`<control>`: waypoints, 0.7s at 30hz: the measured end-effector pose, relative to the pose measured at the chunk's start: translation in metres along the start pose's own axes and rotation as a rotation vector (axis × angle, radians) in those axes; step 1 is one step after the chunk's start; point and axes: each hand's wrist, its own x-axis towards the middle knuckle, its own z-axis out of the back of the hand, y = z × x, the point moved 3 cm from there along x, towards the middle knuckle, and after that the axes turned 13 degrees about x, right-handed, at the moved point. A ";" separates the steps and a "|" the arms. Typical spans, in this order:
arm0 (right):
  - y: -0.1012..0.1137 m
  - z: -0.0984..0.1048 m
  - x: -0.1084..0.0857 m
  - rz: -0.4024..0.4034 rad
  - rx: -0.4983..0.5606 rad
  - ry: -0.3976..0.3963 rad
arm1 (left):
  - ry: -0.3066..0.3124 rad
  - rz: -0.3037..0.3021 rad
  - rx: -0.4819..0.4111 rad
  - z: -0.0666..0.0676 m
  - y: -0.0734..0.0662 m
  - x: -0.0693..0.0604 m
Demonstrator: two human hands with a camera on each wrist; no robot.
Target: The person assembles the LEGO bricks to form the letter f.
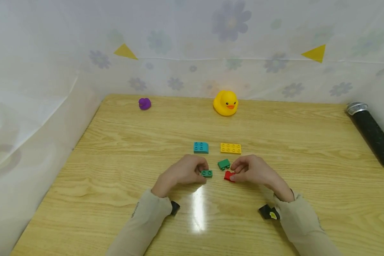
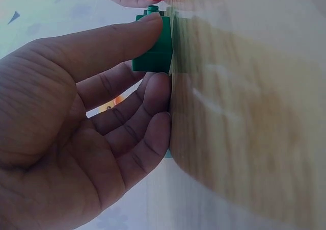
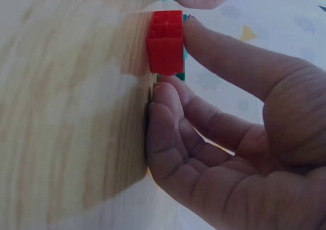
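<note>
Near the table's middle, my left hand (image 1: 187,170) holds a small green toy brick (image 1: 207,174) between thumb and index finger, studs up in the head view. A red toy brick (image 1: 229,176) lies tipped, its hollow underside showing in the right wrist view. The thumb of my right hand (image 1: 254,170) touches it, with the index finger curved on its far side. Another green brick (image 1: 224,164) lies tipped just beyond the red one. Behind these are a blue brick (image 1: 201,147) and a yellow brick (image 1: 230,148), both studs up.
A yellow rubber duck (image 1: 225,103) and a small purple duck (image 1: 144,104) stand at the back of the wooden table (image 1: 115,142). A microphone (image 1: 372,135) lies along the right edge. White flowered cloth (image 1: 185,42) hangs behind.
</note>
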 end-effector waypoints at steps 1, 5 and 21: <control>0.000 0.000 0.000 0.003 -0.005 -0.001 | 0.000 -0.001 -0.002 0.000 0.000 0.000; 0.001 -0.001 0.001 0.022 -0.045 -0.005 | 0.004 -0.007 -0.008 0.000 0.001 0.000; 0.006 -0.004 -0.004 0.060 -0.123 -0.010 | 0.001 -0.021 -0.019 0.000 -0.002 -0.002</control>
